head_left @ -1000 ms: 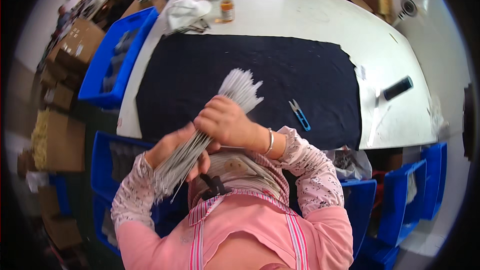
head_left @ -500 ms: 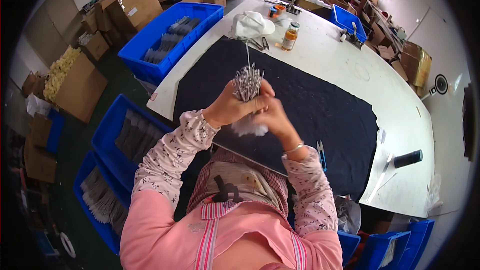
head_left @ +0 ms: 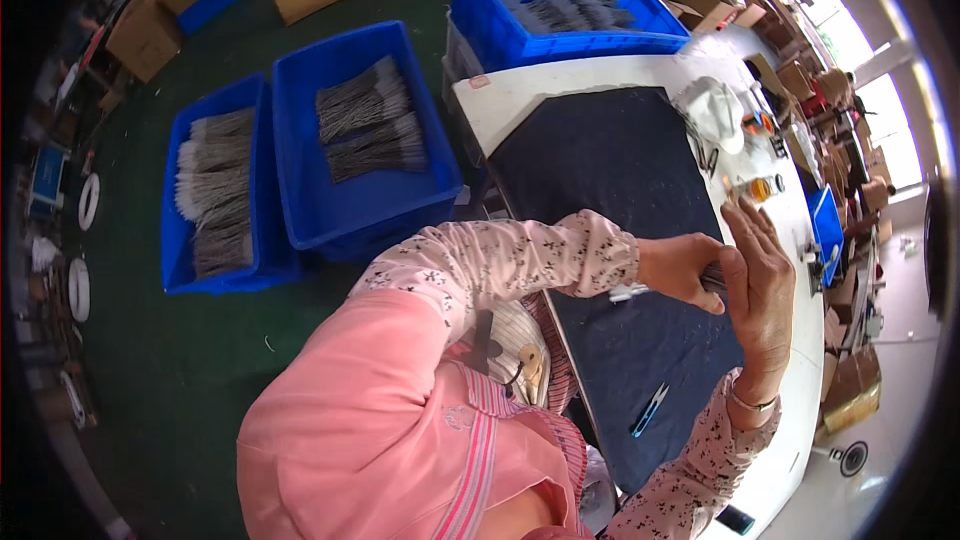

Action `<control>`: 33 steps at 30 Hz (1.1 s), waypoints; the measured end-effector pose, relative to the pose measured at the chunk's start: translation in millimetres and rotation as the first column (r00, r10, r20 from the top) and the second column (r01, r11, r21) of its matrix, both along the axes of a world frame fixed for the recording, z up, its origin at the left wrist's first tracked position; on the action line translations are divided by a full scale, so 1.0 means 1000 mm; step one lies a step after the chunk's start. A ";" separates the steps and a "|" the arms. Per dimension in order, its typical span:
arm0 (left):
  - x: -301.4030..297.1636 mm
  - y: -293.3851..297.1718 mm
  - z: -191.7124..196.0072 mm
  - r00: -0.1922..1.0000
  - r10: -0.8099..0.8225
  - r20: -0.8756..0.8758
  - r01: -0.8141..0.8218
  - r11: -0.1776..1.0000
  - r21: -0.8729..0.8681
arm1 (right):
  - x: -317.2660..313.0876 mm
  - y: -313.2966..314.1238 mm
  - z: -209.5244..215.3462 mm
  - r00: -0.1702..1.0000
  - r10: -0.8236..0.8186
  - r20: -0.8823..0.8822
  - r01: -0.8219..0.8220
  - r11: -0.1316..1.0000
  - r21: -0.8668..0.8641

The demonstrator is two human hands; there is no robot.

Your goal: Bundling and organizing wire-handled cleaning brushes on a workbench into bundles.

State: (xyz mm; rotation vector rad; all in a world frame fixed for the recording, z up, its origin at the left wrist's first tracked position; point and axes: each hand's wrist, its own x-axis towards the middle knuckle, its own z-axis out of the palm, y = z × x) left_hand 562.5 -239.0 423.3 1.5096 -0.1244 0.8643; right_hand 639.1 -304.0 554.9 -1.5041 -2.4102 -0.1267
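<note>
My left hand (head_left: 680,268) is closed around a bundle of thin wire brushes (head_left: 713,277), held over a dark blue cloth (head_left: 600,155) on the white table. Most of the bundle is hidden by my fingers; its white bristle ends show below the left wrist. My right hand (head_left: 762,285) is flat, fingers stretched out, its palm up against the wire end of the bundle and its thumb close to my left fingers. A pair of blue-handled thread snips (head_left: 650,410) lies on the cloth, nearer to me.
Two blue bins stand on the green floor at left: one (head_left: 290,175) with grey-white brush bundles, another (head_left: 180,275) fuller. A third blue bin (head_left: 580,52) with brushes stands by the table's far left edge. A white cap (head_left: 712,112) and a jar (head_left: 762,188) sit on the table.
The view has swung to the left, toward the floor bins. My right hand has gone from gripping near the bundle's lower part to lying flat against its wire end.
</note>
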 end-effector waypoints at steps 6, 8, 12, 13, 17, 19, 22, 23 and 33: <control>0.035 0.019 -0.004 0.987 0.144 -0.065 -0.132 0.978 0.161 | 0.022 0.034 -0.009 0.982 -0.121 -0.143 0.080 0.960 -0.267; 0.035 0.026 0.002 0.977 0.209 0.051 -0.206 0.976 -0.065 | 0.036 0.054 -0.012 0.983 -0.131 -0.130 0.092 0.958 -0.273; 0.029 0.051 -0.003 0.994 0.002 -0.111 -0.007 0.999 -0.048 | 0.018 0.068 -0.014 0.977 -0.164 -0.135 0.129 0.962 -0.240; 0.045 0.045 -0.007 0.984 -0.146 -0.105 0.148 0.989 0.016 | 0.018 0.049 -0.009 0.944 -0.310 -0.116 0.252 0.901 -0.354; -0.007 0.008 0.007 0.987 0.119 -0.105 -0.101 0.982 0.163 | -0.003 0.007 -0.016 0.891 -0.163 -0.423 0.059 0.967 -0.248; -0.021 0.005 0.016 0.988 -0.093 -0.120 0.094 0.996 0.002 | -0.003 -0.004 -0.030 0.688 -0.038 -0.725 0.016 0.999 -0.037; -0.030 -0.003 0.025 0.970 -0.114 -0.216 0.107 0.993 -0.046 | 0.013 -0.031 -0.074 0.328 -0.129 -0.936 0.386 0.923 0.008; -0.032 -0.008 0.030 0.969 -0.130 -0.209 0.128 0.992 -0.024 | 0.027 -0.045 -0.092 0.227 -0.225 -0.948 0.428 0.897 -0.110; -0.058 -0.083 0.037 0.979 -0.171 -0.114 0.179 0.435 0.883 | -0.035 -0.105 -0.101 -0.667 -0.701 -0.254 -0.580 0.702 -0.413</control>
